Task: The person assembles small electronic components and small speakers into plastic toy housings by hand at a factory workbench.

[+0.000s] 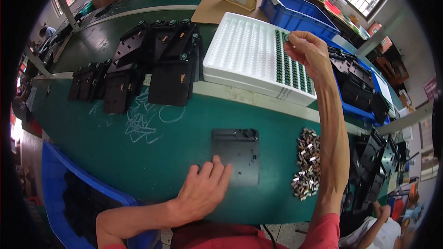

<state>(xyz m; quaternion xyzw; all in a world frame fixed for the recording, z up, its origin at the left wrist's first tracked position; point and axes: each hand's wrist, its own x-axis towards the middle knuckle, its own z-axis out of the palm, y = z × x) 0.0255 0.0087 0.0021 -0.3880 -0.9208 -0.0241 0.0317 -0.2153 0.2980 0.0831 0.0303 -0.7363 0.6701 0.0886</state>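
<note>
A flat black plastic panel [244, 168] with a raised bar along its far edge lies on the green table in front of me. My left hand [201, 190] rests open, palm down, its fingertips at the panel's left side. Reaching far forward, my right hand [308, 51] is closed in a pinch over the white foam tray [240, 41]. Between its thumb and fingers shows a small round green part [287, 38]. Rows of similar small green parts [294, 74] fill the tray's right side; the left rows show bare white pockets.
Black panels fitted with round parts [170, 83] are stacked at the back left. Small metal clips [307, 166] lie heaped beside my right forearm. Blue crates stand at the left [83, 170], back [300, 14] and right, the right one holding black panels [357, 80]. A person [376, 228] sits at lower right.
</note>
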